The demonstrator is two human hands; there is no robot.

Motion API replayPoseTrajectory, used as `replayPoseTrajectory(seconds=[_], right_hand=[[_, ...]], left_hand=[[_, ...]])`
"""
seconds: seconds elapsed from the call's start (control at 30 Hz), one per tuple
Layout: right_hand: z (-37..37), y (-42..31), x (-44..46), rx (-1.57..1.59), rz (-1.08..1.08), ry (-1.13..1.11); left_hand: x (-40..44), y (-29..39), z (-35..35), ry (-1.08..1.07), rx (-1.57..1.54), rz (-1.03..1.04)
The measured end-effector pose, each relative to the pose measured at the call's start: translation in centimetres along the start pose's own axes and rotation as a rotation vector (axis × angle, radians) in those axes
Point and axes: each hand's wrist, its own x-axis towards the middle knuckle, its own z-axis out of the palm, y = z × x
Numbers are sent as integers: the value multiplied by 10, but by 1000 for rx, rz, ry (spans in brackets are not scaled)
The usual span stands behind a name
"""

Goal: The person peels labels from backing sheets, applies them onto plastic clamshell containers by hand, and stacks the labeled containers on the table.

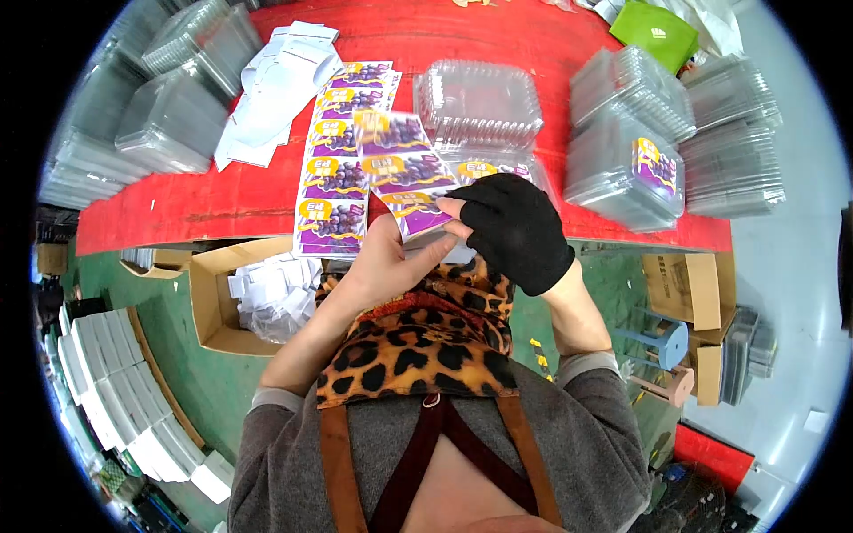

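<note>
Both nearly closed, left hand (387,259) and right hand (515,229) pinch labels (405,171).

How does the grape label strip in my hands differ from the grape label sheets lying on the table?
The held label strip is raised and tilted between the left hand and right hand; the label sheets lie on the red table. The strip shows three labels, the sheets' front column five. Both carry purple grape prints with yellow patches.
</note>
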Motion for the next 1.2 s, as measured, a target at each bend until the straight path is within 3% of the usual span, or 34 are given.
replayPoseTrajectory(seconds=[0.07,0.2,0.33,0.4,0.43,0.5,0.53,0.57,0.6,0.67,0.73,0.8,0.87,1.0,1.2], right_hand=[[-2,5,2,61,-2,-19],[-11,8,5,181,52,-102],[-14,24,3,303,66,-128],[-30,31,-6,529,242,85],[-46,30,-11,535,435,243],[-62,31,-28,596,610,751],[-72,38,-42,451,545,835],[-71,39,-54,360,457,952],[-66,45,-76,444,388,984],[-71,41,-93,838,42,513],[-70,34,-101,932,1,142],[-55,24,-116,780,103,-47],[-33,13,-118,387,200,34],[3,18,-107,-158,58,207],[24,43,-92,-185,8,179]], left_hand=[[2,0,-2,-33,188,152],[0,-5,-1,2,368,123],[-1,-2,-2,-21,361,97],[2,2,-1,-32,285,60],[0,4,1,-12,73,-100],[-2,-8,-5,57,-88,-236],[-3,-14,-7,89,-169,-306],[0,-18,-4,263,-327,-325],[9,2,-1,369,-521,-435],[18,6,-6,390,-1036,-327],[27,9,-15,381,-1276,-360],[33,7,-20,308,-1413,-315],[37,16,-17,272,-1549,-252],[42,14,-13,306,-1434,-257],[39,17,-10,344,-1426,-269]])
